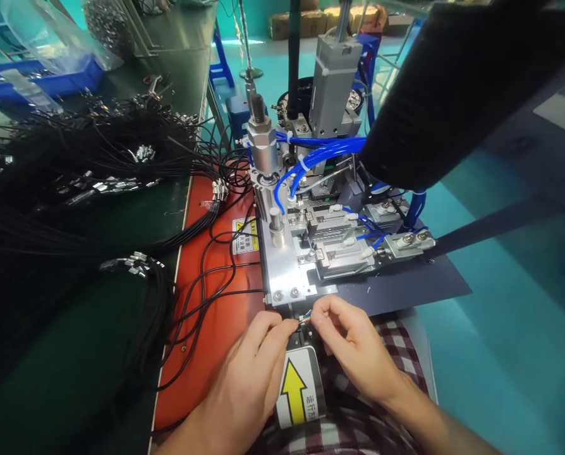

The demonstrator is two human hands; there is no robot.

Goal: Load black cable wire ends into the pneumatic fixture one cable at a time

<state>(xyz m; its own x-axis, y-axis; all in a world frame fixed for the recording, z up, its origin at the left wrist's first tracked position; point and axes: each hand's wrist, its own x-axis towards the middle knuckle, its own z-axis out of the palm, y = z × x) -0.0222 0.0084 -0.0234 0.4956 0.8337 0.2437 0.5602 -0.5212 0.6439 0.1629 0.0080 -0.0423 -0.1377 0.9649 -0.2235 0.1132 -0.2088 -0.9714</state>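
Note:
My left hand [256,363] is closed in a pinch at the front edge of a metal machine [287,272]. Facing it, my right hand [351,341] also pinches, thumb against forefinger. Between the two sets of fingertips shows a small cable end [304,320] with thin coloured wires and a pale, shiny tip. My fingers cover most of it. Just below is a white plate [301,385] with a yellow arrow.
Bundles of black cables [169,240] with metal ends cover the bench at left, some trailing over the red surface [201,360]. Blue air hoses [330,150] and pneumatic cylinders [337,234] sit behind my hands. A thick black tube [453,95] hangs at upper right. A blue tray [74,79] stands far left.

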